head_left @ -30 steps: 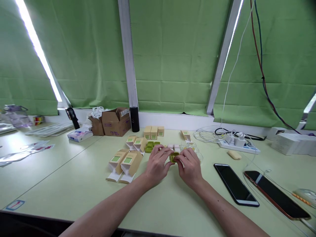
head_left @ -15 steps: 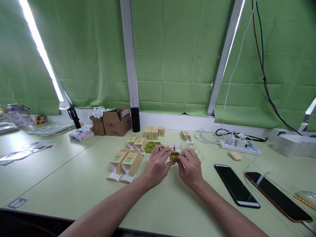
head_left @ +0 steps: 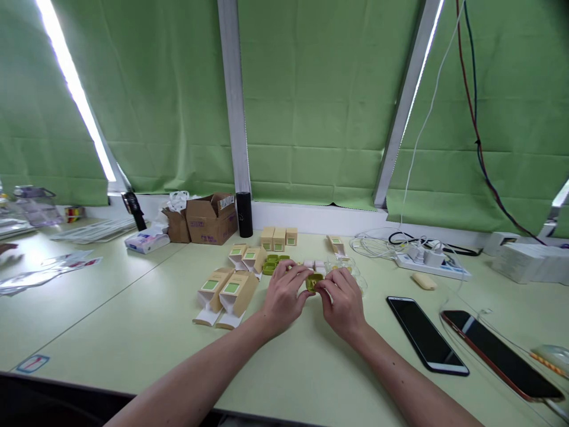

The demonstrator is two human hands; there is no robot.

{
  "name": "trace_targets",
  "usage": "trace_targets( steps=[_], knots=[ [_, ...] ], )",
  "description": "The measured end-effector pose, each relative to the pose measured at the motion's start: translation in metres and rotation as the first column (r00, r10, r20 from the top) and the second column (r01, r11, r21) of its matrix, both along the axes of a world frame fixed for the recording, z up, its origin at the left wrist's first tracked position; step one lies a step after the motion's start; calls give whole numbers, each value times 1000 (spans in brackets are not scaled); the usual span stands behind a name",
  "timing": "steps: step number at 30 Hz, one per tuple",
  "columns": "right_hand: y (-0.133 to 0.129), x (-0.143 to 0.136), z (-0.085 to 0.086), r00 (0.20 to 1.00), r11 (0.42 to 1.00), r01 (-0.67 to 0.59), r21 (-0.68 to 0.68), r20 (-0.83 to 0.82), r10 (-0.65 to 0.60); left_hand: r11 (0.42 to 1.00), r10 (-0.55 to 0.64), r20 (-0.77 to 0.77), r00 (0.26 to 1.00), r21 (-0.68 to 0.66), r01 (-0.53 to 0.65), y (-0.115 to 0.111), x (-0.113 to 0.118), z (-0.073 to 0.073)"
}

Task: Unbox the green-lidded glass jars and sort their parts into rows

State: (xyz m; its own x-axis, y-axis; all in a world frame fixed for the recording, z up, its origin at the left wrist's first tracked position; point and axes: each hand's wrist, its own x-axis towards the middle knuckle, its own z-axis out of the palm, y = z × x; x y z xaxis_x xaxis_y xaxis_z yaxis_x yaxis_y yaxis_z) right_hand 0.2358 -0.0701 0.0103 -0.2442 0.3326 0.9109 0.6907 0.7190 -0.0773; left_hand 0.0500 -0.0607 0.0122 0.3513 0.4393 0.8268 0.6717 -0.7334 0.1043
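Observation:
A small olive-green container (head_left: 314, 281) is held between both hands above the table. My left hand (head_left: 285, 295) grips its left side, fingers bent round it. On the right side, my right hand (head_left: 343, 301) pinches its edge. Just behind my left hand are more green containers (head_left: 269, 264). Small whitish pieces (head_left: 315, 265) and clear round plastic pieces (head_left: 361, 284) lie behind the hands, partly hidden. To the left stand open kraft boxes (head_left: 239, 290) with green labels, and smaller kraft boxes (head_left: 279, 238) stand farther back.
Two phones (head_left: 427, 335) (head_left: 502, 353) lie at the right, near a power strip (head_left: 433, 265) with cables. A cardboard box (head_left: 211, 220), black cylinder (head_left: 244, 214) and tissue pack (head_left: 147, 241) stand at the back left. Another person's hand (head_left: 6, 248) shows at the left edge.
Another person's hand has appeared at the far left edge. My hands and the green container look nearly the same; the view has shifted very slightly.

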Motion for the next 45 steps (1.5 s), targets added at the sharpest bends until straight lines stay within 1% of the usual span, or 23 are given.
trace_targets(
  steps=[7,13,17,21,25,28,32,34,37,40,45],
  knots=[
    [-2,-1,2,1000,1000,-12,8,-6,12,1000,10,4,1000,-8,-10,2,-1,0],
    [-8,-4,4,999,1000,-25,-8,-30,25,998,45,98,994,-36,-41,14,-10,-2],
    [-7,-3,3,998,999,-28,-16,-56,27,997,67,133,989,-38,-62,19,-13,-4],
    [-3,-1,2,995,998,-52,-36,-82,49,996,86,200,976,-43,-78,19,-15,2],
    [4,0,0,997,991,-47,-126,-60,40,989,146,344,928,-85,-124,19,-20,13],
    [13,-3,-2,1000,984,-6,-181,17,9,980,177,439,881,-158,-118,22,-23,16],
    [30,-15,-3,988,965,78,-250,150,-41,967,205,530,823,-237,-88,26,-25,15],
    [39,-25,-4,978,948,123,-293,195,-67,963,214,557,802,-257,-79,28,-26,14],
    [51,-39,-8,964,914,208,-348,233,-130,958,227,567,792,-275,-78,29,-26,13],
    [59,-50,-14,942,892,283,-353,277,-190,960,223,580,784,-271,-73,30,-26,12],
    [65,-59,-21,906,880,357,-312,344,-245,961,214,591,778,-269,-59,29,-25,11]
  ],
)
